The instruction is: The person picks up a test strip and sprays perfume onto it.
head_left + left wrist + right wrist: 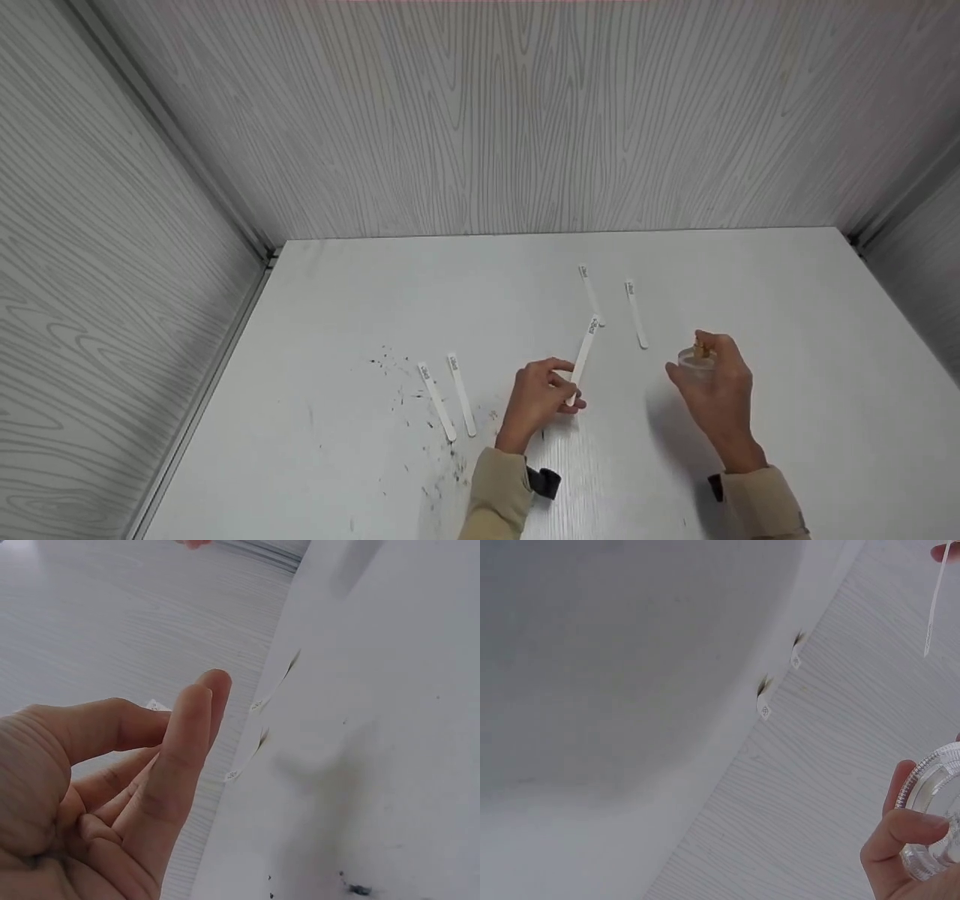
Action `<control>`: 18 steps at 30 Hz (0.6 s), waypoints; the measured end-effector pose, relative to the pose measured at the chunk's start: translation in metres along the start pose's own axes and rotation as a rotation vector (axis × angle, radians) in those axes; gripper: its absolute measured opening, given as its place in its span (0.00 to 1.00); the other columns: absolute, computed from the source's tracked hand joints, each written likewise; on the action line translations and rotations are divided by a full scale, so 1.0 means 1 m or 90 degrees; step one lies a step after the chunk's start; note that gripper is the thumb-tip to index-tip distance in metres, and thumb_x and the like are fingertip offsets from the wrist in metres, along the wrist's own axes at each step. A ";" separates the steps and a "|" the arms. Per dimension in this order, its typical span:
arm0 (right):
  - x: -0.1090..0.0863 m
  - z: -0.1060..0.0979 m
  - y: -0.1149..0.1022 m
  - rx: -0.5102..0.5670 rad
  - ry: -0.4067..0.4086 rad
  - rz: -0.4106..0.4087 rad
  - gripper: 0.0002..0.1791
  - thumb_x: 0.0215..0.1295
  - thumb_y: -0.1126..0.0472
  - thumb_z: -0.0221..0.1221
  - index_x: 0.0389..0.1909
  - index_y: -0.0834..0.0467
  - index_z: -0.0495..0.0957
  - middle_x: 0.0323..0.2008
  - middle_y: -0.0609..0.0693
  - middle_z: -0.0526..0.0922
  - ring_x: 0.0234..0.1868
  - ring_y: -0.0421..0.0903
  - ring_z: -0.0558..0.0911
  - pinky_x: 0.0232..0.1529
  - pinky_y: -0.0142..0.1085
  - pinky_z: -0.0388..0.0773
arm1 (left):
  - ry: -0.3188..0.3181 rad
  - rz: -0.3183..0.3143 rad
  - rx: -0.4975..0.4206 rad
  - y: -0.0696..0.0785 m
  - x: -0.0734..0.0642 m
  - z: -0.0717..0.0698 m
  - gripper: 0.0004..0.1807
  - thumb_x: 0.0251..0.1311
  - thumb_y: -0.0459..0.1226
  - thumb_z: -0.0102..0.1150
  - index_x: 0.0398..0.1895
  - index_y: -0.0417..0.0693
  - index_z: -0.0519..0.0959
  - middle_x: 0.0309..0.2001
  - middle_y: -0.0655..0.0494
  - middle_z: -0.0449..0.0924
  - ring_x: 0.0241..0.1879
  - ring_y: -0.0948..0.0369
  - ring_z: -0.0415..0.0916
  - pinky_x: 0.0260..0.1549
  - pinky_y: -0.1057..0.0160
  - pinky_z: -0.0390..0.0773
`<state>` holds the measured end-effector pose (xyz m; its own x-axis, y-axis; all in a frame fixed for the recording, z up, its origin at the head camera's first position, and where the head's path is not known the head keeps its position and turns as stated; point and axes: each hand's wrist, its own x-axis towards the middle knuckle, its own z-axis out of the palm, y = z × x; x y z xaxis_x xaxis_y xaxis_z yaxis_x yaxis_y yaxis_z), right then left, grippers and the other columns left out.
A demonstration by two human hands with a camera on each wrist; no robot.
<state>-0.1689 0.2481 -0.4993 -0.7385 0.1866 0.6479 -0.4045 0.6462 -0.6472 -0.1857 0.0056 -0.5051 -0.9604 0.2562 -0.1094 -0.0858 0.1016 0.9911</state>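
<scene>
My left hand pinches a white paper strip near its lower end, tilted up, its printed end pointing away. In the left wrist view the fingers hide most of this strip. My right hand holds a clear round container above the table, with a small gold-brown part at its top by the fingers. The right wrist view shows the container's ribbed clear rim with the thumb across it. What that container is I cannot tell.
Two printed white strips lie left of my left hand, a left one and a right one. Farther back lie another strip and one to its right. Dark specks mark the white table. Grained panels stand behind and beside it.
</scene>
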 end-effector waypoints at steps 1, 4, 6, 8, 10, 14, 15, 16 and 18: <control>0.000 0.000 0.000 0.002 0.002 -0.007 0.29 0.40 0.85 0.69 0.48 0.76 0.74 0.43 0.69 0.81 0.44 0.59 0.80 0.47 0.20 0.66 | -0.002 0.004 0.002 0.001 0.000 0.001 0.18 0.61 0.21 0.57 0.55 0.29 0.78 0.28 0.49 0.84 0.29 0.55 0.87 0.29 0.64 0.86; 0.000 0.001 0.001 0.006 0.001 -0.024 0.29 0.40 0.85 0.69 0.48 0.76 0.73 0.42 0.68 0.81 0.42 0.59 0.79 0.47 0.21 0.65 | -0.004 0.007 0.006 0.002 -0.001 0.003 0.19 0.60 0.21 0.56 0.55 0.29 0.78 0.27 0.49 0.83 0.27 0.56 0.87 0.28 0.64 0.86; 0.001 0.001 0.001 0.008 -0.003 -0.025 0.29 0.41 0.85 0.69 0.48 0.75 0.74 0.42 0.67 0.82 0.42 0.58 0.79 0.46 0.22 0.67 | -0.002 0.006 0.012 0.002 -0.001 0.005 0.18 0.61 0.21 0.57 0.55 0.30 0.79 0.27 0.51 0.83 0.25 0.57 0.86 0.26 0.65 0.86; 0.001 0.001 0.001 0.007 -0.009 -0.026 0.28 0.42 0.84 0.69 0.48 0.75 0.74 0.43 0.67 0.82 0.42 0.57 0.79 0.45 0.27 0.71 | 0.001 0.001 0.016 0.002 -0.002 0.007 0.17 0.61 0.22 0.57 0.54 0.31 0.80 0.27 0.51 0.83 0.24 0.57 0.86 0.25 0.65 0.86; 0.002 0.002 0.000 0.003 -0.015 -0.027 0.29 0.42 0.84 0.69 0.48 0.74 0.74 0.43 0.67 0.82 0.42 0.57 0.79 0.44 0.33 0.74 | 0.004 0.003 0.021 0.002 -0.001 0.008 0.16 0.61 0.22 0.58 0.52 0.32 0.81 0.27 0.52 0.84 0.22 0.58 0.85 0.23 0.65 0.85; 0.002 0.002 0.001 -0.001 -0.021 -0.024 0.28 0.41 0.84 0.69 0.48 0.74 0.73 0.43 0.67 0.82 0.42 0.58 0.80 0.42 0.38 0.76 | 0.009 0.011 0.025 0.002 -0.001 0.010 0.15 0.61 0.23 0.59 0.51 0.33 0.81 0.27 0.53 0.84 0.20 0.58 0.85 0.21 0.65 0.85; 0.002 0.003 0.001 0.000 -0.022 -0.023 0.28 0.41 0.84 0.69 0.48 0.74 0.73 0.43 0.67 0.81 0.42 0.58 0.80 0.42 0.41 0.77 | 0.009 0.013 0.024 0.002 -0.002 0.011 0.15 0.61 0.23 0.59 0.51 0.33 0.81 0.27 0.53 0.84 0.20 0.58 0.85 0.21 0.65 0.85; 0.001 0.003 0.001 0.000 -0.025 -0.021 0.28 0.42 0.84 0.68 0.48 0.74 0.73 0.42 0.68 0.81 0.42 0.59 0.80 0.42 0.43 0.78 | 0.008 0.013 0.022 0.002 -0.002 0.011 0.15 0.61 0.24 0.59 0.51 0.33 0.81 0.27 0.53 0.84 0.20 0.58 0.85 0.21 0.65 0.85; 0.001 0.004 0.002 0.003 -0.028 -0.018 0.28 0.42 0.84 0.68 0.48 0.74 0.73 0.43 0.68 0.81 0.42 0.60 0.80 0.40 0.53 0.79 | 0.008 0.014 0.021 0.002 -0.002 0.013 0.15 0.62 0.24 0.59 0.51 0.33 0.81 0.27 0.53 0.84 0.20 0.58 0.85 0.22 0.65 0.85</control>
<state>-0.1719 0.2467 -0.5015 -0.7497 0.1359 0.6476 -0.4278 0.6471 -0.6311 -0.1810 0.0177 -0.5035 -0.9652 0.2467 -0.0872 -0.0566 0.1282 0.9901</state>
